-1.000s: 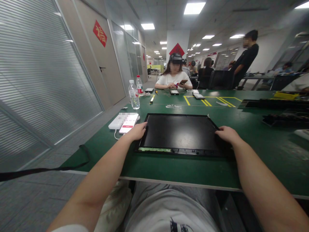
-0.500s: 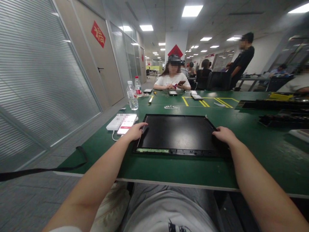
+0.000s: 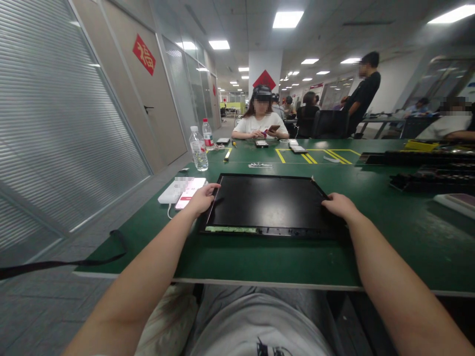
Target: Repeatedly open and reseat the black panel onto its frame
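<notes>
A flat black display panel (image 3: 263, 202) in a thin dark frame lies in front of me, screen side up. Along its near edge, at the left, runs a narrow green strip (image 3: 230, 229). My left hand (image 3: 202, 199) grips the panel's left edge, with the index finger stretched over the rim. At the right edge my right hand (image 3: 339, 205) is closed, its thumb on top and the other fingers hidden below. Whether the panel rests on the table or is slightly raised, I cannot tell.
On the green table (image 3: 260, 262), a lit phone (image 3: 190, 192) and a white power bank (image 3: 170, 192) lie left of the panel, near two bottles (image 3: 199, 154). Dark parts (image 3: 419, 178) are stacked at the right. Another person (image 3: 261, 121) sits opposite, holding a phone.
The display panel has shifted slightly away from the table's near edge, or risen a little, with both hands still on it. My view has turned slightly to the right.
</notes>
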`<state>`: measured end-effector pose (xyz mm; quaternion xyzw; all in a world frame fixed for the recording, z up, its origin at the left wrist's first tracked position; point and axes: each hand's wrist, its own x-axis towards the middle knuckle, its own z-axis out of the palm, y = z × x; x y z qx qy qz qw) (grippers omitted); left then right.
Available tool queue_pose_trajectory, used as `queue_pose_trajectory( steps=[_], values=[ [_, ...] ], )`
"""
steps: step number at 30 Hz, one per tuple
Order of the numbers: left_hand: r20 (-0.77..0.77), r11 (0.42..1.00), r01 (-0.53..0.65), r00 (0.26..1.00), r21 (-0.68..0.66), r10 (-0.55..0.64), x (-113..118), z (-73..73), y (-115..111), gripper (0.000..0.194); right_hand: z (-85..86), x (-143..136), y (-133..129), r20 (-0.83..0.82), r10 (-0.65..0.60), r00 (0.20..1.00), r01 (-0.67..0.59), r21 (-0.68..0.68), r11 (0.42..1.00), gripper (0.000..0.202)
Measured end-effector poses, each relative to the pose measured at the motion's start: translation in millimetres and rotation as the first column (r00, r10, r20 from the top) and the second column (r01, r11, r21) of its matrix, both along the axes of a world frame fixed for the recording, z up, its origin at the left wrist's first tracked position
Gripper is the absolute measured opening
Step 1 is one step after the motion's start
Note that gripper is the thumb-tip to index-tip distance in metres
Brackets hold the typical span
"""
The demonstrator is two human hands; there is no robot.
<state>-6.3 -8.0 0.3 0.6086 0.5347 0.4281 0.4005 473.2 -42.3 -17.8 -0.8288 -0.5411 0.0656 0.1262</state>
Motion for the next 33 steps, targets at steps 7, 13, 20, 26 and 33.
queue_pose_trajectory(
  steps=[7, 13, 20, 26, 33],
  values=[
    [0.248, 0.992, -0.053, 0.965, -0.117, 0.081, 6.5, 0.4, -0.4, 0.06, -0.1, 1.4, -0.6, 0.003, -0.006, 1.0, 0.006, -0.007, 1.0, 0.039],
    [0.225, 0.974, -0.128, 0.96, -0.186, 0.169, 9.8, 8.5, -5.5, 0.059, 1.2, 0.2, -1.0, -0.006, -0.018, 1.0, 0.017, -0.013, 1.0, 0.04],
    [0.288, 0.93, -0.124, 0.93, -0.345, 0.231, 12.8, 15.3, -9.9, 0.077, 3.6, -2.5, -3.3, -0.015, -0.004, 1.0, 0.004, -0.02, 1.0, 0.041],
    [0.355, 0.901, -0.07, 0.904, -0.429, 0.238, 14.3, 20.1, -12.1, 0.091, 4.3, -2.8, -2.8, -0.004, -0.008, 1.0, 0.008, -0.044, 0.999, 0.041],
    [0.417, 0.897, 0.009, 0.887, -0.443, 0.197, 11.5, 17.0, -8.6, 0.084, 2.0, -1.2, -1.3, 0.0, -0.021, 1.0, 0.021, -0.037, 0.999, 0.043]
  ],
)
